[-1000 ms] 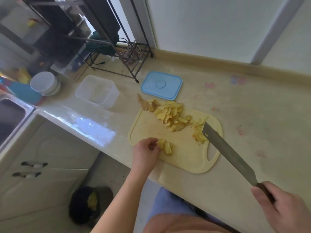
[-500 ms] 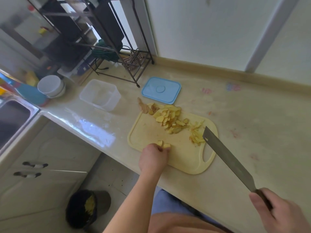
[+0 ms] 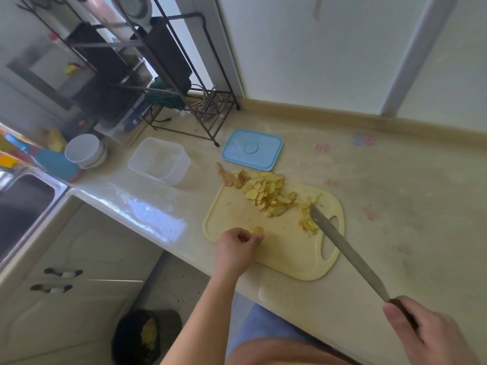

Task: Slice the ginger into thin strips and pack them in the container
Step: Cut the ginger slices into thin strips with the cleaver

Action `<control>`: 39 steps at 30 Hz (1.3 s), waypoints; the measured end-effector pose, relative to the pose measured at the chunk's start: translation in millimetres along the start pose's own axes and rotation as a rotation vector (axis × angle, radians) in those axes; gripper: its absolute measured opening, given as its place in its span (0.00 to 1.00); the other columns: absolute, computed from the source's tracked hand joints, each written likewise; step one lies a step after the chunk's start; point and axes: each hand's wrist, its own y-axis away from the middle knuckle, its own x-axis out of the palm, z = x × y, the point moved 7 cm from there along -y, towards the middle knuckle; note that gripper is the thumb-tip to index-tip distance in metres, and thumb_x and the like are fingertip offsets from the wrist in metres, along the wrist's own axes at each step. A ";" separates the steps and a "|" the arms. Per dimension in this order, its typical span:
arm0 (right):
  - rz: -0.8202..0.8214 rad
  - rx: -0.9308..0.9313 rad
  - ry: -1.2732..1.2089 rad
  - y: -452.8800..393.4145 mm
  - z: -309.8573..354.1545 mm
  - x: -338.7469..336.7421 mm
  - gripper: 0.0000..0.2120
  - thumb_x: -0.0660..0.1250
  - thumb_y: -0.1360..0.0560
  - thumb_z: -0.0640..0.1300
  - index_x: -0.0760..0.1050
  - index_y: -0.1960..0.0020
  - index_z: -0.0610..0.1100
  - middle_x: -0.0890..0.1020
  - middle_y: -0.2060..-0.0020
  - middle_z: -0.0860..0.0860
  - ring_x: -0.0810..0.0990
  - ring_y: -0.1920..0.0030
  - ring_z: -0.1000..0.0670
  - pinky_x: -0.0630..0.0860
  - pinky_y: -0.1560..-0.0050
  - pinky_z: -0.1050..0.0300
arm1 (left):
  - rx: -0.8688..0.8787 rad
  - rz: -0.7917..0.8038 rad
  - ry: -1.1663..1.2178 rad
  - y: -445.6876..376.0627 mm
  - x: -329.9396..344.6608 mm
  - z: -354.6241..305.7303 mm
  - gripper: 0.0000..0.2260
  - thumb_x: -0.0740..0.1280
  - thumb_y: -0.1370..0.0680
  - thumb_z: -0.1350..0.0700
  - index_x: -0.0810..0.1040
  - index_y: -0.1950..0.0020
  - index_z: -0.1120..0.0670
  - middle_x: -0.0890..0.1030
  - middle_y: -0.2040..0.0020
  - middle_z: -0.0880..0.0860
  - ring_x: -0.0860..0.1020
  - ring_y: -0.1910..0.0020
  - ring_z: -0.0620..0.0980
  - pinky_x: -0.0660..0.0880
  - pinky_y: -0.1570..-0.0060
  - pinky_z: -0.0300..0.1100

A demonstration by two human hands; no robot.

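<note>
Left hand (image 3: 238,242) now bunched over gathered ginger slices (image 3: 257,230), right hand (image 3: 421,335) gripping raised knife (image 3: 347,252): stack ready for stripping.

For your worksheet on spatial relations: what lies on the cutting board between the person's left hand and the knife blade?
Head view: only bare cutting board separates the left hand from the knife blade.

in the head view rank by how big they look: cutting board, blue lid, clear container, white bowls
1. cutting board, clearly largest
2. clear container and blue lid, too alike to rank
3. white bowls, smallest, though farther from the camera
</note>
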 end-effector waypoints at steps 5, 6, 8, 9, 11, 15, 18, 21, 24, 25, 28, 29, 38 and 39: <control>0.200 -0.005 -0.019 -2.9 25.6 34.1 0.39 0.44 0.38 0.83 0.71 0.62 0.50 0.71 0.79 0.52 0.67 0.77 0.55 0.68 0.72 0.58 | -0.030 0.079 -0.068 -22.5 -13.9 9.1 0.14 0.75 0.27 0.43 0.83 0.58 0.54 0.82 0.60 0.51 0.78 0.61 0.47 0.75 0.61 0.44; 0.237 0.003 -0.031 -3.7 31.8 41.3 0.39 0.44 0.38 0.84 0.70 0.62 0.49 0.71 0.79 0.52 0.67 0.77 0.55 0.68 0.72 0.58 | -0.022 0.093 -0.110 -24.3 -14.2 7.9 0.14 0.74 0.26 0.42 0.83 0.59 0.53 0.82 0.61 0.50 0.78 0.62 0.46 0.73 0.65 0.42; 0.305 0.047 -0.076 -3.4 41.9 59.7 0.39 0.46 0.39 0.83 0.69 0.64 0.48 0.70 0.78 0.51 0.67 0.76 0.56 0.66 0.71 0.58 | 0.012 0.099 -0.194 -25.6 -16.3 4.7 0.14 0.71 0.24 0.42 0.82 0.58 0.52 0.81 0.62 0.49 0.77 0.64 0.44 0.69 0.69 0.37; 0.335 0.098 -0.125 -2.4 45.9 69.6 0.39 0.47 0.38 0.83 0.69 0.65 0.47 0.71 0.78 0.49 0.68 0.76 0.56 0.67 0.70 0.58 | 0.042 0.087 -0.213 -26.3 -18.1 2.7 0.13 0.69 0.22 0.42 0.82 0.56 0.51 0.82 0.60 0.49 0.77 0.63 0.43 0.68 0.69 0.36; 0.379 0.250 -0.260 -0.2 49.8 88.9 0.35 0.51 0.34 0.79 0.73 0.69 0.47 0.73 0.78 0.47 0.71 0.76 0.54 0.69 0.70 0.59 | 0.103 0.040 -0.188 -27.2 -22.2 -0.2 0.11 0.66 0.19 0.46 0.82 0.49 0.51 0.83 0.54 0.49 0.77 0.59 0.43 0.70 0.64 0.34; 0.502 0.497 -0.412 5.9 59.0 117.6 0.25 0.55 0.26 0.64 0.75 0.72 0.50 0.75 0.76 0.52 0.72 0.76 0.56 0.69 0.71 0.66 | 0.130 0.035 -0.112 -31.5 -24.5 3.4 0.11 0.67 0.20 0.53 0.82 0.39 0.51 0.83 0.47 0.48 0.77 0.52 0.43 0.72 0.53 0.34; 0.444 0.486 -0.313 8.3 73.2 127.1 0.28 0.54 0.30 0.71 0.75 0.70 0.48 0.77 0.76 0.50 0.75 0.75 0.54 0.74 0.68 0.61 | 0.120 0.083 -0.079 -39.8 -23.2 6.8 0.11 0.69 0.22 0.54 0.83 0.40 0.50 0.82 0.53 0.45 0.78 0.56 0.42 0.69 0.61 0.26; 0.292 0.388 -0.150 2.5 98.3 126.1 0.28 0.56 0.26 0.67 0.73 0.74 0.49 0.77 0.77 0.51 0.75 0.74 0.55 0.72 0.66 0.57 | 0.106 0.118 -0.053 -43.8 -20.8 8.6 0.09 0.71 0.23 0.54 0.83 0.43 0.50 0.79 0.58 0.42 0.77 0.59 0.38 0.70 0.65 0.27; 0.404 0.345 -0.084 -13.6 118.0 138.1 0.26 0.55 0.23 0.61 0.70 0.71 0.44 0.76 0.79 0.53 0.74 0.75 0.57 0.70 0.66 0.57 | 0.096 0.099 0.004 -41.3 -19.1 11.6 0.07 0.71 0.22 0.54 0.84 0.46 0.51 0.81 0.59 0.43 0.79 0.58 0.41 0.76 0.59 0.35; 0.451 0.325 -0.114 -20.4 120.0 142.2 0.28 0.53 0.24 0.64 0.69 0.70 0.43 0.74 0.80 0.51 0.72 0.77 0.56 0.70 0.68 0.58 | 0.090 0.081 0.033 -40.4 -18.9 13.7 0.06 0.71 0.23 0.54 0.85 0.48 0.51 0.81 0.59 0.43 0.79 0.57 0.41 0.77 0.57 0.36; 0.535 0.296 -0.194 -40.2 124.2 146.4 0.32 0.47 0.29 0.72 0.64 0.69 0.43 0.67 0.81 0.51 0.64 0.80 0.57 0.60 0.76 0.67 | 0.078 0.034 0.129 -37.7 -18.4 21.1 0.03 0.71 0.23 0.54 0.84 0.52 0.49 0.82 0.60 0.41 0.80 0.58 0.39 0.79 0.55 0.38; 0.553 0.288 -0.191 -45.2 124.6 145.6 0.32 0.48 0.29 0.73 0.63 0.69 0.44 0.65 0.80 0.52 0.63 0.80 0.58 0.59 0.77 0.68 | 0.085 0.026 0.155 -37.2 -18.1 22.3 0.02 0.71 0.23 0.54 0.84 0.52 0.49 0.82 0.60 0.42 0.80 0.58 0.40 0.78 0.56 0.38; 0.672 0.343 -0.321 -49.7 113.8 148.4 0.34 0.51 0.32 0.76 0.65 0.65 0.43 0.63 0.74 0.47 0.58 0.78 0.52 0.57 0.79 0.64 | 0.621 -0.223 0.140 -25.4 -20.6 17.3 0.06 0.73 0.25 0.60 0.81 0.49 0.56 0.77 0.50 0.47 0.78 0.58 0.42 0.73 0.55 0.28; 0.682 0.378 -0.353 -50.7 113.0 148.1 0.34 0.51 0.30 0.74 0.65 0.64 0.41 0.62 0.74 0.46 0.57 0.78 0.52 0.56 0.79 0.64 | 0.740 -0.243 0.098 -21.7 -17.4 17.6 0.07 0.73 0.25 0.59 0.82 0.48 0.59 0.77 0.49 0.51 0.78 0.55 0.45 0.74 0.52 0.32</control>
